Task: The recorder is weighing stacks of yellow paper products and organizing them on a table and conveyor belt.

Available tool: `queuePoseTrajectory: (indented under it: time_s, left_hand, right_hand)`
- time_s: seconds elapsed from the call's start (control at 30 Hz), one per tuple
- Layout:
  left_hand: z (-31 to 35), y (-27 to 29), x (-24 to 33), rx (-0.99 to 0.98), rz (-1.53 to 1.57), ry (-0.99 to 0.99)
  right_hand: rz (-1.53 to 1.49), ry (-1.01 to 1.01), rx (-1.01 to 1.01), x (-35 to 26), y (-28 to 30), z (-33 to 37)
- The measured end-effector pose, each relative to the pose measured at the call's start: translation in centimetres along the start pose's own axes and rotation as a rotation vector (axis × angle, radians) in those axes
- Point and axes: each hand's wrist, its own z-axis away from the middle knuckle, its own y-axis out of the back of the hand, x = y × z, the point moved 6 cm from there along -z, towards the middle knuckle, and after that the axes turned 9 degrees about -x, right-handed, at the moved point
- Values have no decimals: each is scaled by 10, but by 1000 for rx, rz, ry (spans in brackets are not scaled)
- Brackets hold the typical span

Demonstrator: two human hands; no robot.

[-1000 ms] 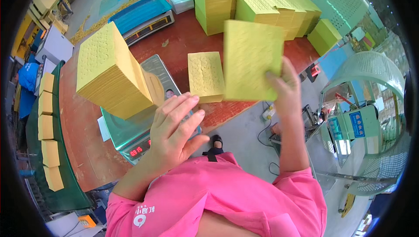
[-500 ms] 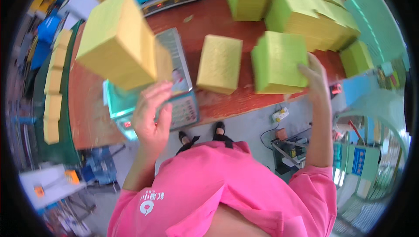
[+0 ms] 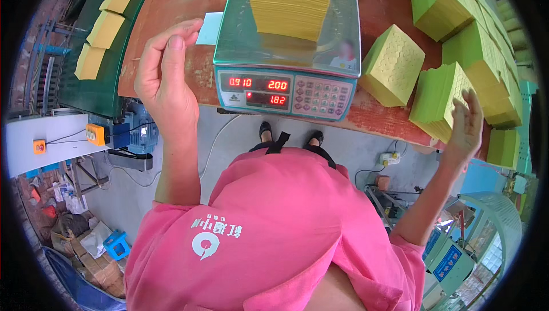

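A tall stack of yellow paper [image 3: 291,5] stands on the metal pan of a digital scale [image 3: 251,105] with a lit red display. My left hand [image 3: 166,73] is raised left of the scale, fingers loosely bent, thumb apart, nothing in it. Its fingertips are close to a pale blue card [image 3: 209,28] beside the scale. My right hand [image 3: 468,122] has its fingers stretched over the right side of a small yellow-green paper stack [image 3: 437,96]; whether it touches cannot be made out. Between that stack and the scale sits another yellow paper stack [image 3: 392,66].
Larger yellow-green stacks [image 3: 440,2] crowd the right end of the red worn table [image 3: 171,2]. Several small yellow stacks [image 3: 106,29] line a green surface [image 3: 97,96] at the left. A power strip [image 3: 389,158] lies on the floor, and green machinery [image 3: 457,265] stands lower right.
The view has swung left, so the scale is now central. My left hand has moved from the scale's front to its left side. My right hand stays by the small yellow-green stack, fingers spread.
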Motion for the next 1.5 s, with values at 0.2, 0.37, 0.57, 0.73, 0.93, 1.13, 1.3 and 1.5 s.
queuePoseTrajectory:
  time_s: [0.2,0.37,0.57,0.73,0.93,1.13,1.3,1.5]
  left_hand:
    - [-48,14,17,-170,-116,-129]
    - [-111,-34,49,-466,-308,-488]
    - [-153,-83,26,-783,-374,-428]
    - [-165,-98,6,-844,-386,-351]
    - [-166,-98,7,-837,-364,-375]
    - [-164,-96,14,-862,-413,-380]
    - [-164,-95,19,-875,-460,-469]
    - [-159,-97,28,-897,-579,-684]
  right_hand:
    - [-179,-68,-91,-48,-79,17]
    - [-192,-64,-221,-45,-121,28]
    - [-276,-116,-231,-47,-127,49]
    - [-286,-175,-216,-29,-118,61]
    - [-319,-222,-233,-17,-113,66]
    - [-331,-218,-254,-16,-118,68]
    - [-303,-214,-268,-18,-119,71]
    - [-340,-206,-213,-23,-119,74]
